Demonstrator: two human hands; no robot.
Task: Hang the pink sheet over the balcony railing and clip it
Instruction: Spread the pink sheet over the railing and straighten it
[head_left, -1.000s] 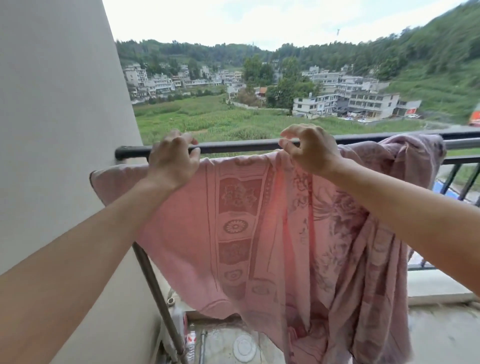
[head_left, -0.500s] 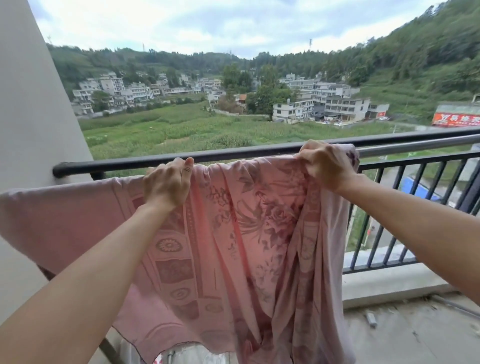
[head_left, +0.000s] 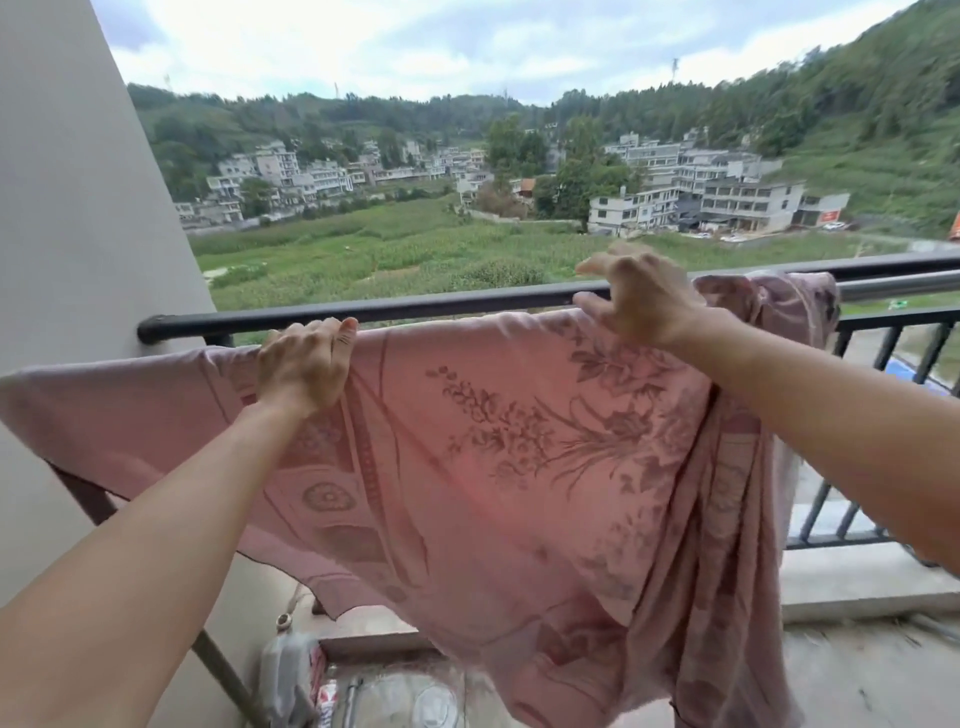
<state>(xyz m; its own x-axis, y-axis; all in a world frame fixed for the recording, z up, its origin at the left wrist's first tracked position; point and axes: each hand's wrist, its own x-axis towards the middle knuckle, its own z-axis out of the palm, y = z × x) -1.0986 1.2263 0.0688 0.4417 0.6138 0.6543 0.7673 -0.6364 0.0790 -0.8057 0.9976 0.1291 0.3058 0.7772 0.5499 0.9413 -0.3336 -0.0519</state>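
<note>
The pink sheet with a flower pattern hangs spread in front of the dark balcony railing. Its top edge runs just below the rail. Its right end is bunched over the rail. My left hand grips the sheet's top edge with curled fingers, left of centre. My right hand is at the top edge near the rail, fingers spread and loosely bent, the thumb touching the cloth. No clip is in view.
A grey wall stands at the left, where the rail ends. A slanted metal pole and bottles are on the floor below the sheet. Vertical railing bars and a concrete ledge lie to the right.
The sheet is now stretched wider between my hands. My right hand has loosened its grip and its fingers have spread. The left hand still grips the edge.
</note>
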